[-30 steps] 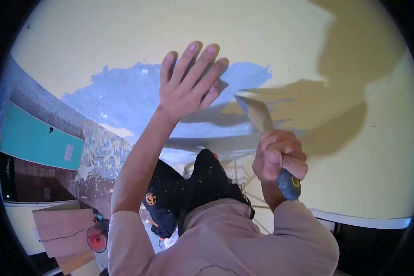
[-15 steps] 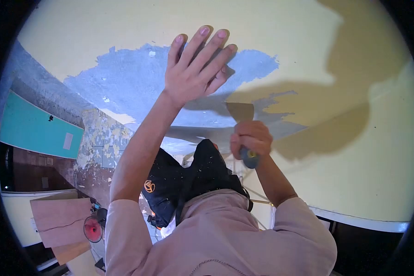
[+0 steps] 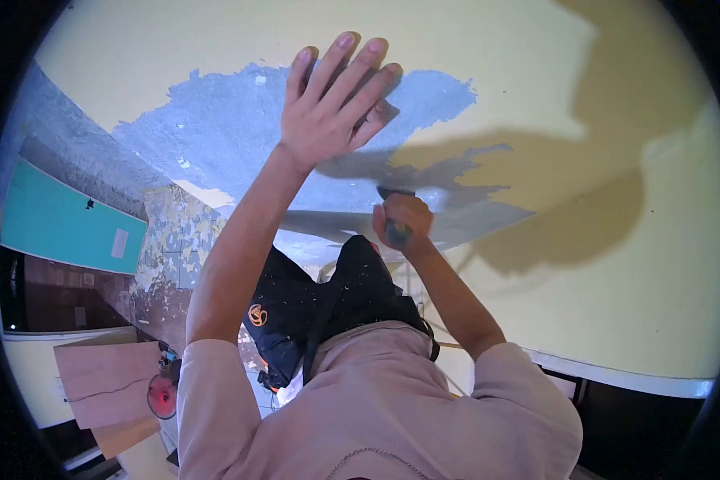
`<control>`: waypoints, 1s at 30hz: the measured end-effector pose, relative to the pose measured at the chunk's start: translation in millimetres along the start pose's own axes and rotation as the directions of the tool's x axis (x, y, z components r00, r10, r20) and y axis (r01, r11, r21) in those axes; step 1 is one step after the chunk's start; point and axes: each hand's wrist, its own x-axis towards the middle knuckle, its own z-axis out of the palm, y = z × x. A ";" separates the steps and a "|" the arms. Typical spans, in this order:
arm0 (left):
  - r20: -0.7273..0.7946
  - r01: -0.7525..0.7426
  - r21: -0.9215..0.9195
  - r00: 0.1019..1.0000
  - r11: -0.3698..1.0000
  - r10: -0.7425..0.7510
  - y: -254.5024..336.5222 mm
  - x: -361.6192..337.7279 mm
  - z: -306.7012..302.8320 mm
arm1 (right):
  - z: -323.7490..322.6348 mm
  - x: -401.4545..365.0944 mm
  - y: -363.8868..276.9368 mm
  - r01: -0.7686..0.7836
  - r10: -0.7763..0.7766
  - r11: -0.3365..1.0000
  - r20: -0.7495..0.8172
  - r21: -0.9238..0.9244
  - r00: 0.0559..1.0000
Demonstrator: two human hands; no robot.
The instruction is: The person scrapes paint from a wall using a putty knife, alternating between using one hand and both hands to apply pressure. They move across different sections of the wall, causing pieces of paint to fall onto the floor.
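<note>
My left hand [image 3: 328, 108] lies palm down against the wall with its fingers spread, over the upper part of a bare grey-blue patch [image 3: 232, 128]. Around that patch is pale yellow paint [image 3: 536, 104] with a ragged, peeled edge. Below and to the right, my right hand [image 3: 412, 212] is wrapped round the handle of a paint scraper [image 3: 394, 192]. Its dark blade shows edge-on above my fingers, right at the grey surface. The handle's rounded end points back toward me.
Paint flakes litter the tiled floor [image 3: 180, 256] at left. Beyond are a teal panel [image 3: 72, 216], a pinkish board [image 3: 108, 376] and a red fan [image 3: 162, 397]. Shadows of my head and arm fall across the wall at right.
My right hand with the scraper has moved left and slightly up, and the blade has turned from broadside to nearly edge-on. My left hand keeps its place on the wall.
</note>
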 end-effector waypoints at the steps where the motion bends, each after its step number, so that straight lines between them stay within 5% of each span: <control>1: -0.005 -0.002 0.003 1.000 1.000 0.002 -1.3 1.5 0.9 | 35.0 -4.4 15.8 0.113 -0.060 0.983 -0.329 0.147 0.942; 2: -0.013 -0.008 0.013 1.000 1.000 0.008 -6.2 3.6 2.1 | 55.8 -0.5 24.4 0.274 -0.065 0.931 -0.631 0.240 0.773; 3: -0.026 -0.008 0.019 1.000 1.000 0.008 -6.6 2.9 4.7 | 54.6 -5.4 22.5 0.363 -0.058 0.878 -0.685 0.311 0.727; 8: 0.041 -0.045 0.101 0.998 0.994 0.041 -1.4 -0.4 -2.7 | 28.8 -36.4 6.3 0.288 0.176 0.798 -0.663 0.529 0.728; 10: 0.208 0.184 -0.112 0.965 0.977 -0.158 18.7 -11.7 -13.8 | 25.8 -55.5 1.2 0.171 0.416 0.647 -0.532 0.743 0.738; 12: 0.326 0.427 -0.413 0.894 0.804 -0.308 47.1 -39.9 -32.8 | 19.2 -62.5 -7.8 0.090 0.629 0.461 -0.397 0.883 0.668; 14: 0.533 0.749 -0.578 0.648 0.326 -0.544 89.5 -83.8 -57.2 | 9.1 -64.9 -12.9 0.098 0.641 0.431 -0.381 0.897 0.666; 16: 0.687 0.872 -0.438 0.167 -0.219 -0.707 126.2 -130.5 -65.3 | 6.4 -67.3 -15.9 0.161 0.616 0.325 -0.338 0.932 0.711; 17: 0.675 0.874 -0.432 0.150 -0.222 -0.722 134.1 -144.0 -70.7 | 6.6 -66.4 -18.4 0.213 0.615 0.241 -0.319 0.947 0.721; 18: 0.754 0.677 -0.359 -0.196 -0.643 -0.627 140.2 -155.2 -76.3 | 8.0 -61.3 -24.4 0.203 0.609 0.232 -0.305 0.951 0.733; 19: 0.808 0.306 -0.256 -0.453 -0.917 -0.376 142.2 -162.1 -80.4 | 11.0 -53.6 -32.4 0.216 0.551 0.236 -0.314 0.947 0.774; 20: 0.805 0.298 -0.258 -0.460 -0.919 -0.375 134.8 -157.4 -85.1 | 15.4 -46.1 -41.2 0.230 0.491 0.241 -0.323 0.943 0.809; 22: 0.879 -0.365 -0.128 -0.473 -0.922 0.065 112.8 -148.6 -87.5 | 31.6 -29.1 -67.1 0.261 0.451 0.154 -0.303 0.953 0.840; 23: 0.966 -0.370 -0.130 -0.256 -0.920 -0.034 104.5 -163.0 -84.0 | 35.1 -18.8 -81.9 0.266 0.403 0.117 -0.290 0.957 0.868; 24: 0.967 -0.379 -0.136 -0.252 -0.915 -0.039 98.8 -174.3 -77.6 | 39.0 -10.4 -93.8 0.218 0.334 0.132 -0.251 0.967 0.908; 26: 0.913 -0.393 -0.391 -0.283 -0.832 -0.296 69.2 -173.3 -72.3 | 36.9 7.5 -110.0 0.109 0.137 0.326 -0.161 0.939 0.978; 28: 0.737 -0.304 -0.639 -0.505 -0.707 -0.449 41.8 -177.3 -63.2 | 33.0 23.3 -127.5 -0.027 0.103 0.476 -0.026 0.879 0.994; 30: 0.638 -0.256 -0.735 -0.574 -0.628 -0.513 21.9 -190.5 -57.1 | 41.1 30.4 -129.3 -0.103 0.062 0.534 0.083 0.839 0.995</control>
